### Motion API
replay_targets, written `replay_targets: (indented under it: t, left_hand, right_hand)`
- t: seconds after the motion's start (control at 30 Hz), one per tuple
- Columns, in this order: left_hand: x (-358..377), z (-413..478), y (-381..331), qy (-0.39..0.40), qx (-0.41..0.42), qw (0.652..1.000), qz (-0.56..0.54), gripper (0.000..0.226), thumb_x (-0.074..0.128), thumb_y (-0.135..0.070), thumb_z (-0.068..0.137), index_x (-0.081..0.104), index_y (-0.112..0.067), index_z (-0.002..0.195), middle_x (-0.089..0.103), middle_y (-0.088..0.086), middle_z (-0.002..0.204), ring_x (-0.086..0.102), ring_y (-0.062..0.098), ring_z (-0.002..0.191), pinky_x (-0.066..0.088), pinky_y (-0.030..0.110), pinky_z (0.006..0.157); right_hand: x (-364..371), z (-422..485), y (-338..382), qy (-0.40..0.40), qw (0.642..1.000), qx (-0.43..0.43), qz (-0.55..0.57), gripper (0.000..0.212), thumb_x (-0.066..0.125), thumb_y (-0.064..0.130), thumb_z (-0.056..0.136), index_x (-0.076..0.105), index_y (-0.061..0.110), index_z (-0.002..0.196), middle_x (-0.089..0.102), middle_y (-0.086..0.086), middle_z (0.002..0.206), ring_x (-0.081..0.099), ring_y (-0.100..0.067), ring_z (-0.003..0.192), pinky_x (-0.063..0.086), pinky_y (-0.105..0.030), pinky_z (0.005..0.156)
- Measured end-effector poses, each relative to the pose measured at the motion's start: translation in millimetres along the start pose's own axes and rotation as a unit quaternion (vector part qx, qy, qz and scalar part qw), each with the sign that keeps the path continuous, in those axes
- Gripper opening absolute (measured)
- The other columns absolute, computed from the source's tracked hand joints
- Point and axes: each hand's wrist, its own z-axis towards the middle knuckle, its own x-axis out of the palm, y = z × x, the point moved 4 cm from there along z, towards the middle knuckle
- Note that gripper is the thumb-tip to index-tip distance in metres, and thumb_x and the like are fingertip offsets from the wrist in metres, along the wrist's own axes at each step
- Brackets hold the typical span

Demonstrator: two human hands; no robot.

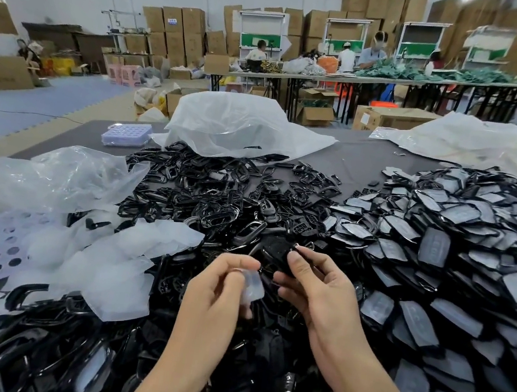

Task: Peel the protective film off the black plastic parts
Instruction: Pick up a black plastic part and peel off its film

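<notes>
Part piles (442,257) all around, bare tabletop (366,158) beyond

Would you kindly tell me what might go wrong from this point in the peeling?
The film pinched in the left hand could fall among the loose black parts rather than onto the heap of peeled film. The part pinched in the right hand might slip into the heap of unpeeled parts and get lost.

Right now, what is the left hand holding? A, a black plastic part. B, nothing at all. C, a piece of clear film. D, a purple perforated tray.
C: the left hand pinches a small piece of clear film, while the right hand grips the black part.
</notes>
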Motion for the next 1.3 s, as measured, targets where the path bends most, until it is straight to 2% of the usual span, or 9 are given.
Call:
replay_targets:
  t: [0.1,0.2,0.3,0.53,0.67,0.8,0.93,1.03,1.3]
  left_hand:
    - [2,2,0,0.024,-0.028,0.999,-0.027,0.043,0.047,-0.002,0.098,0.075,-0.034,0.100,0.073,-0.001,0.080,0.066,0.013,0.073,0.055,0.024,0.074]
    - [5,1,-3,0.028,0.020,0.998,0.049,0.032,0.061,-0.010,0.096,0.072,-0.040,0.100,0.071,-0.008,0.087,0.065,0.012,0.076,0.052,0.018,0.069]
    - [5,-1,-3,0.007,0.064,0.994,0.091,0.022,0.061,-0.021,0.096,0.069,-0.042,0.096,0.066,-0.015,0.102,0.064,0.007,0.094,0.051,0.019,0.076]
    - [4,1,-4,0.021,0.070,0.993,0.093,0.029,0.061,-0.016,0.098,0.069,-0.043,0.107,0.070,-0.018,0.098,0.066,0.003,0.092,0.049,0.016,0.081]
    - [-4,4,0,-0.052,0.059,0.994,0.080,0.017,0.072,-0.018,0.089,0.070,-0.035,0.086,0.068,-0.018,0.094,0.065,0.002,0.091,0.051,0.026,0.081]
    - [-7,7,3,-0.067,0.038,0.996,0.054,0.017,0.074,-0.019,0.088,0.069,-0.034,0.081,0.062,-0.016,0.100,0.065,0.005,0.093,0.056,0.033,0.083]
    - [-9,7,4,-0.067,0.009,0.998,0.007,0.018,0.072,-0.018,0.090,0.066,-0.034,0.084,0.066,-0.008,0.076,0.066,0.015,0.077,0.051,0.019,0.072]
    - [-11,8,5,-0.077,-0.011,0.996,-0.035,0.018,0.072,-0.017,0.089,0.063,-0.032,0.089,0.067,-0.006,0.077,0.066,0.019,0.075,0.050,0.014,0.066]
    - [-6,8,4,0.017,-0.033,0.995,-0.088,0.009,0.061,-0.013,0.097,0.067,-0.014,0.103,0.074,0.002,0.087,0.072,0.015,0.076,0.057,0.022,0.072]
  right_hand:
    - [-2,1,0,-0.016,0.998,-0.035,-0.040,0.012,0.071,0.009,0.090,0.072,0.011,0.102,0.076,-0.007,0.084,0.074,-0.016,0.074,0.057,-0.020,0.063]
    - [-3,3,0,-0.014,0.997,-0.046,-0.052,0.016,0.070,0.006,0.091,0.072,0.014,0.104,0.077,-0.005,0.085,0.074,-0.015,0.076,0.057,-0.020,0.068]
    - [-5,3,1,-0.016,0.997,-0.049,-0.062,0.019,0.069,0.003,0.092,0.071,0.016,0.105,0.077,-0.004,0.084,0.075,-0.016,0.078,0.057,-0.020,0.069]
    - [3,-1,-1,0.041,0.995,-0.013,-0.088,0.017,0.069,0.004,0.092,0.073,0.018,0.100,0.075,-0.015,0.085,0.072,-0.017,0.077,0.057,-0.021,0.066]
    - [7,-4,-2,0.074,0.991,-0.020,-0.112,0.014,0.071,0.005,0.091,0.073,0.015,0.100,0.075,-0.004,0.075,0.072,-0.012,0.074,0.058,-0.019,0.067]
    - [13,-8,-2,0.110,0.987,-0.023,-0.115,0.015,0.076,0.012,0.087,0.074,0.015,0.103,0.078,-0.010,0.089,0.076,-0.019,0.085,0.058,-0.020,0.072]
    - [14,-8,-2,0.125,0.986,-0.017,-0.109,0.018,0.073,0.020,0.089,0.074,0.016,0.106,0.078,-0.011,0.092,0.076,-0.023,0.087,0.058,-0.020,0.073]
    - [18,-10,-1,0.136,0.987,-0.018,-0.083,0.032,0.072,0.034,0.082,0.073,0.013,0.105,0.078,-0.011,0.093,0.076,-0.023,0.083,0.059,-0.021,0.072]
    - [14,-9,-1,0.106,0.982,-0.064,-0.140,0.011,0.068,0.009,0.093,0.073,0.013,0.102,0.076,-0.006,0.076,0.072,-0.014,0.068,0.057,-0.019,0.065]
